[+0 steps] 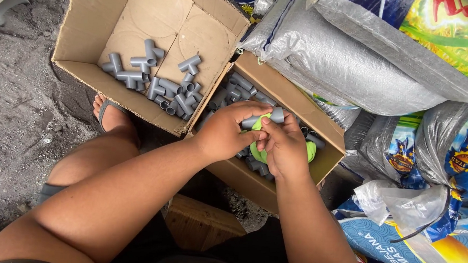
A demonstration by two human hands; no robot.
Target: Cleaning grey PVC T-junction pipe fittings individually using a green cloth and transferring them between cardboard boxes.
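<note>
An open brown cardboard box [80,73] of grey fittings lies to the upper left of the hands, and a second brown cardboard box [295,100] sits directly beneath them. To their right are piled grey woven plastic sacks [346,62] and glossy blue-and-yellow printed bags [459,161].

Grey plastic pipe fitting [271,117], short and tubular, held level above the near cardboard box [279,93], toward its middle, one open end pointing to the box's right wall. Partly wrapped in a bright green cloth [258,149], bunched and crumpled, pressed against the fitting's underside and trailing down toward the box's near edge, a fold showing at the right by the wall. Pinched from the left by the left hand [226,132], from below and right by the right hand [284,148].
</note>
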